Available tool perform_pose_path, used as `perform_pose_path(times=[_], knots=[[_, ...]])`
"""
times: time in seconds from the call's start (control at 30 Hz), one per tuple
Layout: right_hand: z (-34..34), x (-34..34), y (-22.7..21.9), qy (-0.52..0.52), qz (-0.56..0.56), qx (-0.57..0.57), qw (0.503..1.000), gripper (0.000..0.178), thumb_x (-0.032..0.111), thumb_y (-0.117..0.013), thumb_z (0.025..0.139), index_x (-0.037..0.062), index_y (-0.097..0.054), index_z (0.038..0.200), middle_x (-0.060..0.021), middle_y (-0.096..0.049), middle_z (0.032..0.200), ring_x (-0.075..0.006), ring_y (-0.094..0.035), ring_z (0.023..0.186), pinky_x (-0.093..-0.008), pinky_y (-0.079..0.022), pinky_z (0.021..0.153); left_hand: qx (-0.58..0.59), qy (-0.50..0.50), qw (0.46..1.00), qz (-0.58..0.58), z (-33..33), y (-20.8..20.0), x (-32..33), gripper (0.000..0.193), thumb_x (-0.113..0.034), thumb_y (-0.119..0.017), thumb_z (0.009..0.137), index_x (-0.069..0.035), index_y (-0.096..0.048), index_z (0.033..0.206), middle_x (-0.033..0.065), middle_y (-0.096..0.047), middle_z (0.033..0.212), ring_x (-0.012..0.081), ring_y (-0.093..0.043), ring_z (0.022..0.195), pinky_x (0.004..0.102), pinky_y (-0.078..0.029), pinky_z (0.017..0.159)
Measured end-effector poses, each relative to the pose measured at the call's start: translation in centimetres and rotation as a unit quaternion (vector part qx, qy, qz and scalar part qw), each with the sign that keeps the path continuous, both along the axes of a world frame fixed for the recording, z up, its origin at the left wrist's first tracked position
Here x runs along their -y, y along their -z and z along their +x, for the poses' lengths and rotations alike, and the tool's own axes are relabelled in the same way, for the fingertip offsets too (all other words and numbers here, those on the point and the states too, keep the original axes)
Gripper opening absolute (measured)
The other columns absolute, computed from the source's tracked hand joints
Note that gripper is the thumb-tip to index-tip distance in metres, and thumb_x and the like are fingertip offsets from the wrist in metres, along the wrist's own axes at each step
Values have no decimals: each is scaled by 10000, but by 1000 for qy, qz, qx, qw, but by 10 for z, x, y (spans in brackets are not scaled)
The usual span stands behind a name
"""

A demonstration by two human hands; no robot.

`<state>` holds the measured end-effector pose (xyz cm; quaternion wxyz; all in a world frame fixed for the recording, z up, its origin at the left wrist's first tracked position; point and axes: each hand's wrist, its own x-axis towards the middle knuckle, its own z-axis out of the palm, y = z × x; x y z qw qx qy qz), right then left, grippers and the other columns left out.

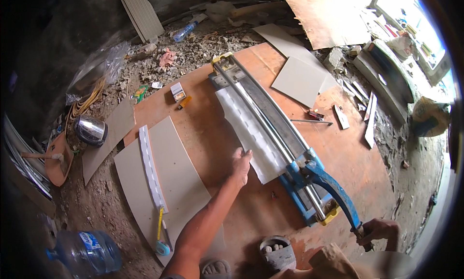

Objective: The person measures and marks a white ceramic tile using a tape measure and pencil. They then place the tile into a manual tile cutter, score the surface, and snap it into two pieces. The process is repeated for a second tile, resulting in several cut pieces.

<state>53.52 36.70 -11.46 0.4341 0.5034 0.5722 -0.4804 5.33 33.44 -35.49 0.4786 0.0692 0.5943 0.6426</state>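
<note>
A manual tile cutter [285, 148] with twin steel rails and blue fittings lies slantwise across an orange-brown board. On its bed is a white tile piece [251, 134] with a grey dashed pattern and an uneven left edge. My left hand [240, 165] is closed on the left edge of this piece, near its lower end. Farther right, my right hand [379, 230] is wrapped round the end of the cutter's blue lever handle [343, 197]. Left of my forearm, a narrow patterned strip [151, 170] lies on large beige tiles [181, 165], with a turquoise tape measure [163, 248] at its near end.
More beige tiles [297, 80] lie at the back right, with thin offcuts [370, 122] beside them. A white box [177, 92] sits beyond the left tiles. A blue water jug [87, 252] lies at lower left. Rubble [159, 61] covers the ground behind the board [193, 110].
</note>
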Motion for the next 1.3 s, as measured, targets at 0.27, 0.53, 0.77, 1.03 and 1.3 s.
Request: perform_pose_path(times=[0.27,0.53,0.77,1.03,1.3], knots=[[-41,-66,24,-51,40,-228,971,521,315,-791,844,44,-630,1258,-86,-728,1053,-190,-682,975,-344,-537,873,-13,13,997,-70,4,-7,-32,446,-145,-675,933,-41,-500,1330,71,-574,1223,165,-515,1138,335,-382,1009],[-95,-178,150,93,302,-371,873,337,105,-707,838,28,-676,1164,-70,-718,932,-151,-674,813,-309,-539,727,-7,19,997,-81,17,6,-61,430,-51,-660,903,-32,-476,1292,55,-548,1191,145,-499,1090,342,-373,1001],[-209,-173,180,-38,359,-487,796,537,172,-821,743,119,-659,1253,-104,-611,1221,-235,-584,1127,-381,-514,892,-7,9,994,-105,7,-2,-62,174,-47,-654,895,-88,-521,999,-5,-532,1017,114,-466,982,309,-358,930],[-216,-197,222,-134,399,-551,721,655,215,-845,686,160,-639,1306,-195,-568,1279,-350,-547,1204,-444,-430,1036,-10,32,995,-92,3,-6,-73,214,-103,-681,892,-150,-474,862,-16,-455,922,131,-407,871,354,-359,737],[-219,-201,241,-94,350,-612,703,514,198,-822,703,106,-700,1194,-214,-568,1285,-351,-580,1183,-435,-472,992,2,64,985,-162,-8,-25,-75,249,-203,-721,874,-190,-472,876,-1,-464,930,163,-442,853,365,-374,615]])
